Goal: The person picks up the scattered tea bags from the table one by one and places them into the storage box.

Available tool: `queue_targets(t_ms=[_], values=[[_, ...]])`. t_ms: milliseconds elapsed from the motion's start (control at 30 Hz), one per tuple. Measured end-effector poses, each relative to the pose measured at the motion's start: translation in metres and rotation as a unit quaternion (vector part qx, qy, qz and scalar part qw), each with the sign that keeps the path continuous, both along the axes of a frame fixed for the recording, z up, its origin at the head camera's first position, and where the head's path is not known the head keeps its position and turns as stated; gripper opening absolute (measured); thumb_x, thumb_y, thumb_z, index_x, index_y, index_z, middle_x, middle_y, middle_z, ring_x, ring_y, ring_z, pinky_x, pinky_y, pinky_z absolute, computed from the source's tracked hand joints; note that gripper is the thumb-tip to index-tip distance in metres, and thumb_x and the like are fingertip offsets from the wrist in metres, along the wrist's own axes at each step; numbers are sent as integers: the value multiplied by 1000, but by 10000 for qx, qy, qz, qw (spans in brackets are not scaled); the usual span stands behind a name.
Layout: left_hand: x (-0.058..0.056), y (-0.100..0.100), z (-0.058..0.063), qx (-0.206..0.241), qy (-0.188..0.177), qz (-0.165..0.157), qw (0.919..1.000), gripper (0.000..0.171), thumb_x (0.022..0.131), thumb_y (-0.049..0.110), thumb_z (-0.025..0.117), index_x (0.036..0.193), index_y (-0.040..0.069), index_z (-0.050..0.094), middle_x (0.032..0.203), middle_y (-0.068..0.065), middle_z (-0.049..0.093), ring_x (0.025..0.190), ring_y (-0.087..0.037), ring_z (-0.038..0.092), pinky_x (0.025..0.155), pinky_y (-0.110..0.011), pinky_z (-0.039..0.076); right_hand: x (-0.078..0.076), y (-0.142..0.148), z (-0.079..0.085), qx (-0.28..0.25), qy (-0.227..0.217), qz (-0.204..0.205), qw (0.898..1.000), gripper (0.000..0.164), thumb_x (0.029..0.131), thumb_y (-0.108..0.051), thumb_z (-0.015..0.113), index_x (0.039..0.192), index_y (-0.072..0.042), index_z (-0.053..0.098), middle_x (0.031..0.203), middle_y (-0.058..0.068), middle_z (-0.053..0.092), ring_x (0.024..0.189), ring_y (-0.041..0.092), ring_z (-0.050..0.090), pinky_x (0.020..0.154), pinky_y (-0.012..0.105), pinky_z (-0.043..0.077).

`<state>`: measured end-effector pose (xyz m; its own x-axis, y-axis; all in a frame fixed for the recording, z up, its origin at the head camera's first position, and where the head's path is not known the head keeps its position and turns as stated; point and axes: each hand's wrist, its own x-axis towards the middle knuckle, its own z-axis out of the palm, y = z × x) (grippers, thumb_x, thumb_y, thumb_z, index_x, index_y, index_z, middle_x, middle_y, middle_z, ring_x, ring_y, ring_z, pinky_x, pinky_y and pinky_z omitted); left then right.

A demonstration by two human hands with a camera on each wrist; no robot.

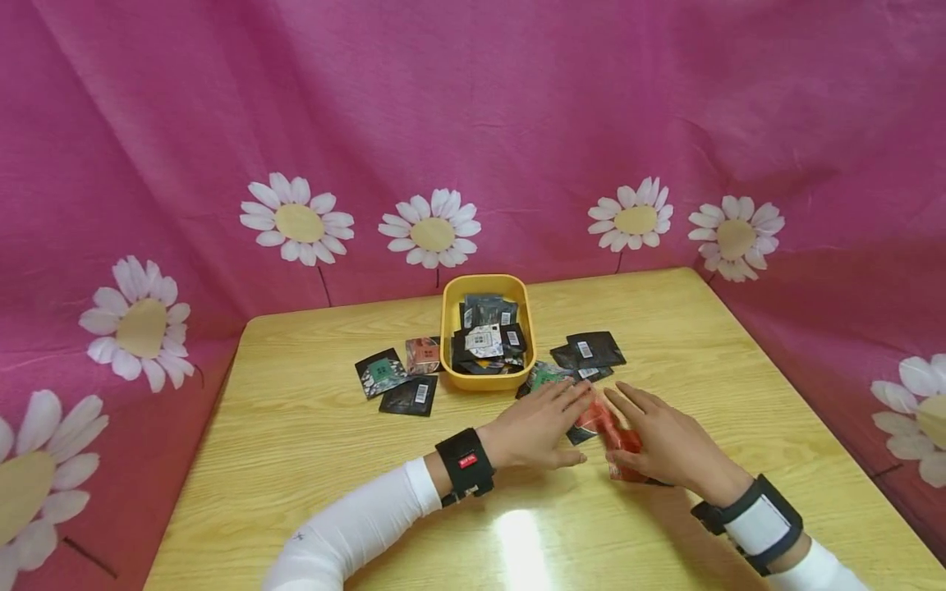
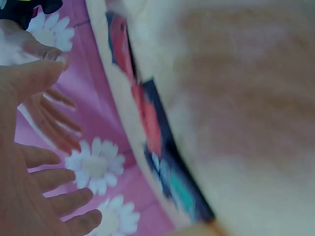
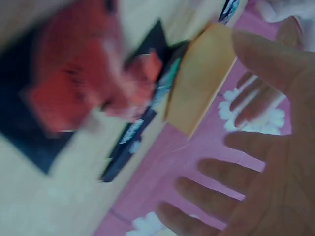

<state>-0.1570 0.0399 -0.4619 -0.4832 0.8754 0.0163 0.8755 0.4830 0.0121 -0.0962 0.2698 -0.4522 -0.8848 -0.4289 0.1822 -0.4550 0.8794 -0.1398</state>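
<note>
My left hand (image 1: pixel 532 427) is over the table with palm down, fingers reaching past the near corner of the yellow bin. Facing it, my right hand (image 1: pixel 672 439) has its fingers spread and holds nothing. Between and below them are red-and-black sachets (image 1: pixel 622 471), partly hidden by the right hand in the head view. In the right wrist view the nearest red sachet (image 3: pixel 74 73) is blurred, a black one showing behind it. A green-labelled sachet (image 1: pixel 545 373) lies just beyond the left fingertips. The left wrist view also shows the left fingers straight, with the sachets apart from them.
The yellow bin (image 1: pixel 484 382) stands at the table's back middle with several sachets (image 1: pixel 484 338) inside. Black sachets (image 1: pixel 600 349) lie to its right. On its left are a red sachet (image 1: pixel 421 355), a green-labelled one (image 1: pixel 380 374) and a black one (image 1: pixel 408 397). A pink flowered cloth (image 1: pixel 517 123) hangs behind.
</note>
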Motion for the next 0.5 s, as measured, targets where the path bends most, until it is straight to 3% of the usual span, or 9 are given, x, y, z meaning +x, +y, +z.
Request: queue_targets(t_ms=[133, 300, 500], values=[[8, 26, -9, -324, 69, -158, 9993, 86, 92, 63, 51, 155, 10, 29, 160, -8, 28, 147, -24, 25, 120, -35, 18, 18, 16, -11, -104, -516, -311, 9981, 89, 67, -38, 89, 138, 1, 53, 140, 26, 50, 118, 45, 55, 87, 58, 50], [18, 53, -18, -535, 123, -148, 9984, 80, 91, 63, 54, 152, 14, 38, 155, -2, 38, 143, -18, 33, 117, -32, 24, 28, 25, -22, -118, -1050, -409, 9936, 88, 65, -35, 90, 136, 3, 55, 136, 27, 53, 116, 45, 57, 90, 58, 49], [24, 68, -32, -619, 76, -181, 9979, 72, 89, 61, 58, 146, 18, 48, 145, 2, 50, 135, -14, 43, 114, -32, 31, 33, 26, -29, -67, -1145, -365, 9927, 72, 71, -21, 84, 131, 6, 58, 131, 27, 57, 114, 42, 59, 90, 55, 50]])
